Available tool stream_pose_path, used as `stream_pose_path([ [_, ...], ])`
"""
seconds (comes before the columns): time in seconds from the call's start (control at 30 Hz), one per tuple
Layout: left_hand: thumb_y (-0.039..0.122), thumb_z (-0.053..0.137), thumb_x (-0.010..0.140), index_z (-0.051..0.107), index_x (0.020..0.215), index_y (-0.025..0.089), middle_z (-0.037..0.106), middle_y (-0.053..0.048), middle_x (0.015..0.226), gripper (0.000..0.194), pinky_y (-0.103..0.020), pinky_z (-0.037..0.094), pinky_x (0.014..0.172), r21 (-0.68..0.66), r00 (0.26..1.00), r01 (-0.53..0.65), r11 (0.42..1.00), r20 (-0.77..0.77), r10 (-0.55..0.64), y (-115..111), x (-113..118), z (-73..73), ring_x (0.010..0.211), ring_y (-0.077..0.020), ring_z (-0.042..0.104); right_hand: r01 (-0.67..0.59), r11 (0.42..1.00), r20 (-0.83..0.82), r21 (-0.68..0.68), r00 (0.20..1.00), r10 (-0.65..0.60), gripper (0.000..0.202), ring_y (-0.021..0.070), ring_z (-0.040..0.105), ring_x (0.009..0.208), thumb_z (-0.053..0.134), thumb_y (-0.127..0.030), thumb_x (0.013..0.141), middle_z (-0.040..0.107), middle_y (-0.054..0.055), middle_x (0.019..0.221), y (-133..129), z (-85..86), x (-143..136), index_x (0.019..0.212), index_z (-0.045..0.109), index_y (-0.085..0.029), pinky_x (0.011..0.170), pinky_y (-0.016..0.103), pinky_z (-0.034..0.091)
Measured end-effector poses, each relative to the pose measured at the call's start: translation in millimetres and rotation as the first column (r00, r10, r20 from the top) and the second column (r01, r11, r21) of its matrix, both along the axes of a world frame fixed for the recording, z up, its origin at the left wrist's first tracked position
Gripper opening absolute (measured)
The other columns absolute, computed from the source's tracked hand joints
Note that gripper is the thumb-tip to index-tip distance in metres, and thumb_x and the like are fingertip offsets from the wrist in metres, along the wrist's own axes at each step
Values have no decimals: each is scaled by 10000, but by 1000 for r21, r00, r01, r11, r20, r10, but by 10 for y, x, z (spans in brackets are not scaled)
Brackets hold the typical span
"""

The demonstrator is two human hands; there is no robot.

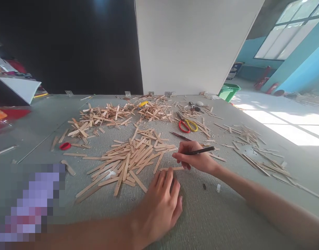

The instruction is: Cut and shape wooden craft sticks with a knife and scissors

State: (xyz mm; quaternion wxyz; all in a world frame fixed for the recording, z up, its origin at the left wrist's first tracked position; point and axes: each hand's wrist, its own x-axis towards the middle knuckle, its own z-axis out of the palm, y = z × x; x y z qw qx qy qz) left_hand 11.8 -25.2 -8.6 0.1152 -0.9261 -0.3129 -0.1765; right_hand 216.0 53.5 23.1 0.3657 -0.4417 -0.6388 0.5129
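Note:
My left hand [163, 198] lies palm down on the table, its bent fingertips pressing on the left end of a wooden craft stick [178, 168]. Over the right end of that stick is my right hand [193, 158], fingers closed around a black pen [201, 151]. The pen's writing tip is hidden by the fingers. A loose heap of craft sticks [133, 156] spreads just left of both hands. Beyond my right hand lies a slim dark pointed tool [179, 135], and behind it scissors [186, 125] with red and yellow handles.
More sticks [104, 114] are piled at the back, and thin split strips [268, 161] are scattered at the right. A red ring [65, 146] lies at the left. Black and white panels [195, 45] stand along the rear edge. A green bin [228, 92] is beyond.

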Motion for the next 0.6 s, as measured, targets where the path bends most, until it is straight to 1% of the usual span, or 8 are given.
stream_pose_path([
  [0.07,303,432,1011,678,1164,35,658,-247,1253,395,-509,522,974,-9,1000,-6,1000,0,6,2,3,-2,1149,-381,622,-14,1000,20,-27,1000,14,364,86,541,414,793,-457,843,625,-29,536,-19,-42,-13,714,579,-193,372,183,418],
  [0.13,309,421,1014,682,1153,41,680,-226,1196,399,-508,513,988,-12,1000,-9,1000,-15,8,-1,8,-3,1143,-375,626,-18,997,45,-75,999,21,358,91,558,420,788,-456,841,644,-25,565,-44,-112,-43,722,570,-199,370,184,426],
  [0.23,318,410,1017,685,1155,32,697,-211,1135,420,-499,501,1001,9,999,-4,1000,-41,5,-13,15,-4,1124,-364,637,-26,993,93,-114,995,37,360,86,523,367,745,-460,870,625,-32,527,-82,-209,-94,703,555,-204,342,185,398],
  [0.37,314,389,1025,694,1135,13,706,-213,1109,443,-482,493,1000,70,997,-6,998,-76,12,-25,19,-7,1119,-359,645,-28,996,126,-87,991,39,326,75,472,331,689,-419,917,592,-50,476,-121,-250,-127,709,552,-208,318,172,347],
  [0.47,309,370,1027,707,1097,14,713,-211,1083,454,-473,502,975,95,995,-19,995,-91,28,-27,23,-10,1091,-358,657,-36,997,150,-75,988,47,320,70,458,327,714,-394,904,573,-55,450,-132,-261,-126,706,547,-206,312,160,304],
  [0.53,307,372,1024,711,1095,10,716,-213,1082,455,-470,502,978,97,996,-21,995,-81,29,-26,26,-12,1081,-358,664,-45,997,143,-66,988,54,326,73,475,338,732,-382,892,576,-53,456,-128,-284,-123,699,536,-207,319,161,302],
  [0.6,303,379,1021,712,1095,4,718,-224,1085,454,-472,501,980,99,997,-21,995,-68,27,-24,28,-13,1080,-363,667,-45,997,122,-56,991,52,331,81,506,358,739,-377,888,587,-47,480,-122,-314,-120,695,529,-208,334,169,326],
])
